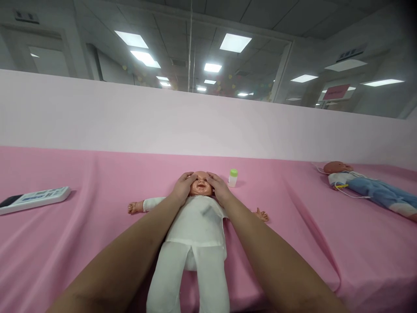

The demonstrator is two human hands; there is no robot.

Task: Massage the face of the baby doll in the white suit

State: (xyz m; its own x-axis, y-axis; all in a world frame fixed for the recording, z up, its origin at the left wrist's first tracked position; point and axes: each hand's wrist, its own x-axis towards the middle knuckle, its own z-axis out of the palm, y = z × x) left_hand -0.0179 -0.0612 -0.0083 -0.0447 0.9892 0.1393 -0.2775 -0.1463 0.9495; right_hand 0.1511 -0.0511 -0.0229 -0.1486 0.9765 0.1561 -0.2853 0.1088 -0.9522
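Note:
A baby doll (198, 221) in white clothes lies on its back with its arms spread, legs toward me. My left hand (183, 186) curves against the left side of its head, with fingertips at the brow. On the opposite side, my right hand (220, 186) cups the head in the same way. Both hands touch the head, one on each side, and partly cover the eyes and forehead. The doll's nose, mouth and chin show between them. Some of my fingers are hidden behind the head. A small bottle with a green cap (233, 178) stands just beyond my right hand.
A pink cloth (107, 187) with folds covers the table. At the left lies a white handheld device (42, 198) with a dark end. Far right, another doll (374, 189) in blue and white lies with thin tubing. A white partition (195, 126) with glass above rises behind.

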